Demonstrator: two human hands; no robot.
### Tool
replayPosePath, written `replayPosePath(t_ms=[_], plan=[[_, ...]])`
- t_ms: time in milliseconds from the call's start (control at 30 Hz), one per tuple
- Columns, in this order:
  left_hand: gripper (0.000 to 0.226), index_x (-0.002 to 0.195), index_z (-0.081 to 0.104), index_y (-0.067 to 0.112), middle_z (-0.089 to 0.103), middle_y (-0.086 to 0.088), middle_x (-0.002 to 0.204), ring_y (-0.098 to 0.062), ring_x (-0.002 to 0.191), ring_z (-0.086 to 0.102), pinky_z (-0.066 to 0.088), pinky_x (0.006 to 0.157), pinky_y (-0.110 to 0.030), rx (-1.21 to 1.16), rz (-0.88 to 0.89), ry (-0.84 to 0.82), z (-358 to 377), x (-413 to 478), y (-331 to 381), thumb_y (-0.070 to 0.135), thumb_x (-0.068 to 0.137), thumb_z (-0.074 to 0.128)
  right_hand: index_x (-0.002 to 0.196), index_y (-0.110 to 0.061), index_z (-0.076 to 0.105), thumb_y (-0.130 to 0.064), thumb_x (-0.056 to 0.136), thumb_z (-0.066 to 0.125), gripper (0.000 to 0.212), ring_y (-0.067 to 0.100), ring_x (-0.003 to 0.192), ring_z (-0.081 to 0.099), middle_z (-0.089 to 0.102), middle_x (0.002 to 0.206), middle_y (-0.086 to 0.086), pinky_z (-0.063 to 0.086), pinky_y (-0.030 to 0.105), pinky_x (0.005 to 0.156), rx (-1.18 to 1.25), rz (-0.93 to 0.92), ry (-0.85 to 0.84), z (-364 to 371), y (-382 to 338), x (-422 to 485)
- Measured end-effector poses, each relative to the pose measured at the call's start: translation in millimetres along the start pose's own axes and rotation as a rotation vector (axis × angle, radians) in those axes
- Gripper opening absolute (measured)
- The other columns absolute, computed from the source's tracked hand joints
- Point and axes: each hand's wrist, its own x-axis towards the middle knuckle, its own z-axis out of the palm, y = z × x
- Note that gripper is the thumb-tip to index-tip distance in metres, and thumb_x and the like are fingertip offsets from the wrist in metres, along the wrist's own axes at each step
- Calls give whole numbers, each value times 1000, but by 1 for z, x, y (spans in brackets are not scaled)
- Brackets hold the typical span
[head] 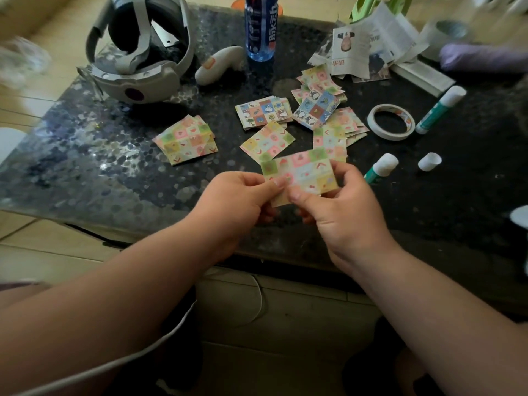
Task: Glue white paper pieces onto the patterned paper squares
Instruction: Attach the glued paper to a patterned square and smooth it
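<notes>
Left hand (237, 195) and right hand (340, 207) pinch one patterned square (303, 171) together; we see no white piece yet (piles (187, 140) look untouched).

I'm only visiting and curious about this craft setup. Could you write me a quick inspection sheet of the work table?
Surface: dark speckled table, glossy.
Job's things: one patterned paper held above the near edge; patterned squares lying in several stacks; near glue stick beside a loose white cap; far glue stick lying capped.
Clutter: tape roll, headset, controller, bottle, newspaper cuttings.
Grippers: left hand and right hand both pinch the patterned paper.
Cables: white cable under the left arm.
Surroundings: pale tiled floor; far corners blurred.
</notes>
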Motion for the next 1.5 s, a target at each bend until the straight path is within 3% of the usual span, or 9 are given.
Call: replayPosePath(t_ms=[167,267,467,567,733,933,1167,1267,1500], plan=[[28,77,75,16,66,-3,61,-15,57,58,50,58,-28,391,1,39,-8,7,-6,35,96,68,133,-23,47,1,84,79,64,5,51,65,72,87,4,51,19,48,-209,39,28,2,9,11],[24,76,71,23,68,8,69,-7,62,62,50,58,-25,778,157,127,-16,9,-10,43,89,74,137,-24,45,1,82,79,69,6,50,66,70,88,6,53,21,48,-416,37,26,-1,13,15],[36,126,66,18,58,1,125,-23,117,51,47,100,-43,1255,686,-13,-6,-13,-39,37,95,61,145,-28,41,-16,78,85,81,11,101,65,63,121,-4,52,29,82,-767,-52,-3,-9,24,14],[61,155,37,14,38,-1,157,-22,142,34,28,117,-38,1390,617,-174,3,-25,-56,45,103,46,153,-26,32,-31,82,84,88,16,118,55,57,135,0,42,27,89,-880,-91,-36,-10,20,12],[71,161,14,14,14,-2,168,-19,152,15,8,126,-36,1518,596,-233,2,-27,-52,54,105,34,156,-19,27,-50,96,58,74,28,143,34,34,155,9,35,44,114,-1455,-332,-27,-10,15,-10],[78,160,-12,14,-16,-3,169,-18,154,-18,-7,126,-41,1633,471,-371,-1,-30,-51,56,106,24,163,-9,-8,-31,103,38,79,20,157,-16,-11,172,6,-12,40,127,-1647,-313,-539,-14,29,-45],[87,159,-17,17,-17,-4,169,-21,154,-19,-3,127,-42,1612,459,-395,1,-28,-52,61,102,31,157,-14,-25,-23,98,46,93,15,154,-22,-17,171,6,-25,35,117,-1516,-360,-545,-14,36,-48],[91,160,-15,18,-15,-1,169,-18,155,-17,-2,127,-39,1612,449,-380,1,-25,-51,67,99,32,146,-7,-36,-34,102,41,93,22,154,-27,-28,167,12,-20,42,122,-1678,-300,-529,-12,37,-40],[95,160,-12,12,-17,-6,168,-22,154,-22,-8,126,-49,1720,414,-366,7,-28,-50,74,97,26,151,0,-29,-54,91,62,122,32,154,-25,-32,163,20,-12,50,126,-1863,-94,-467,-8,30,-10]])
